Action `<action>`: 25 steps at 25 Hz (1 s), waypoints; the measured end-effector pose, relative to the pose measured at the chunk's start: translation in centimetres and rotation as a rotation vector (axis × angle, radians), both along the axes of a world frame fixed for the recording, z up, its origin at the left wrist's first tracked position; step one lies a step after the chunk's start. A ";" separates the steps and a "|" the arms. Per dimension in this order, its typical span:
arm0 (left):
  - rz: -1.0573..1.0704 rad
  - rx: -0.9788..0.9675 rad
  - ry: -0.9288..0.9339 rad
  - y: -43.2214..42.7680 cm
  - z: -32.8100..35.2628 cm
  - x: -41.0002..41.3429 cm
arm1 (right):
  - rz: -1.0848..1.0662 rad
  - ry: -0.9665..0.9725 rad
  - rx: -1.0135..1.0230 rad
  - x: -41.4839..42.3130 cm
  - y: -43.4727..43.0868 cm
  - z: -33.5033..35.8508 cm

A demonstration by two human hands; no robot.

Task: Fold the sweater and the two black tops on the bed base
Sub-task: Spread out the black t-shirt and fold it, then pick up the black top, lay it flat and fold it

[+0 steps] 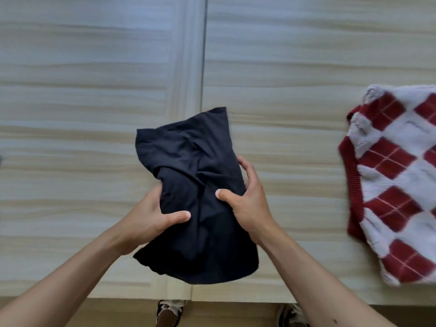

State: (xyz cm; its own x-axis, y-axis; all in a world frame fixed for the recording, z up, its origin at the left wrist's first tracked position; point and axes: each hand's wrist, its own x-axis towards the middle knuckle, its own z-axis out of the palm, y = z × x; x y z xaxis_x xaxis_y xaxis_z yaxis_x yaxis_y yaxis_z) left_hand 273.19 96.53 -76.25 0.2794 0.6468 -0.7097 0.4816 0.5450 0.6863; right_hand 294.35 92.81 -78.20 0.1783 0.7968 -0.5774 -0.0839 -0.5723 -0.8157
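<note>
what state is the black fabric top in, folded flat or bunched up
Bunched up: the black fabric top is rumpled with deep creases, gripped on either side by the left hand and right hand.

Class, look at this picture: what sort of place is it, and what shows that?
Probably a bedroom: a pale wood-grain bed base, a crumpled black top over it, and a red-and-white argyle sweater lying at the right.

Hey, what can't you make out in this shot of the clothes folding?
Sweater: head view, cut off by the right edge, blurred.
Black top: head view, bunched, so its own folds hide its shape.
Left hand: fingers hidden under the top, head view.
Shoes: cut off by the bottom edge.
</note>
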 end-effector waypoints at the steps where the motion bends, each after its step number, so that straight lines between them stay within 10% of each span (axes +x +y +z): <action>1: -0.003 0.041 -0.039 0.2 1.3 2.4 | -0.001 -0.021 0.049 2.4 0.5 1.5; 12: -0.087 0.307 -0.403 -2.4 11.0 37.9 | -0.223 -0.353 0.320 36.9 -4.6 16.0; 19: 0.012 -0.038 0.035 -13.0 -2.7 45.7 | -0.171 -0.460 -0.435 46.2 -16.7 1.0; 22: -0.179 0.500 0.460 -13.3 -3.1 46.4 | -0.041 -0.937 -0.359 44.0 -18.1 -1.7; 25: -0.671 1.045 0.371 -9.5 -3.0 49.3 | 0.183 -1.195 -0.062 41.3 -16.4 -2.8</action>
State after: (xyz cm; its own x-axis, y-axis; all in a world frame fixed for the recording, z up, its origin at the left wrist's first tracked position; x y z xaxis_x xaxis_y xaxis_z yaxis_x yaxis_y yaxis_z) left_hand 322.49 87.03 -79.23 0.6595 0.7493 -0.0606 0.7023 -0.5854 0.4051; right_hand 335.69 76.42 -80.99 0.5128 0.8428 -0.1634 0.7900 -0.5377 -0.2945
